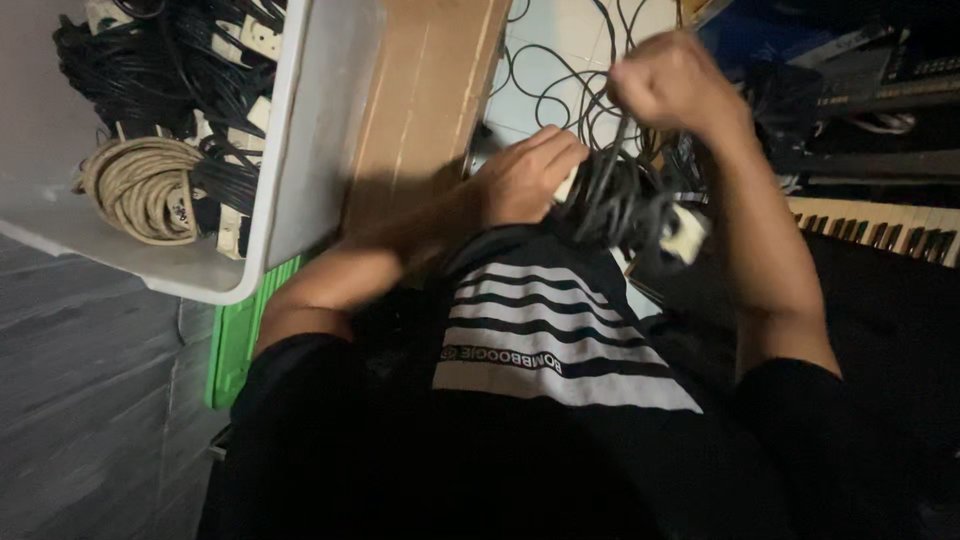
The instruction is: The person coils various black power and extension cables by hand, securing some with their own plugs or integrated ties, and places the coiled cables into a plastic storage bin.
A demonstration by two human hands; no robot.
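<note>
Left hand [525,180] is gripping the black cable bundle [615,205] while right hand [672,85] is fisting the loose strand; wraps should be lying tight and even.

The keyboard [880,225] runs off the frame's right edge.

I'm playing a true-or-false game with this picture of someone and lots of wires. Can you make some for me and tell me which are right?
1. The left hand grips a bundle of black cable. True.
2. The right hand lies flat on the floor. False: it is raised in a fist, pulling a strand of cable.
3. The white bin is full of toys. False: it holds coiled cables, among them a beige coil.
4. Piano keys show at the right. True.
</note>
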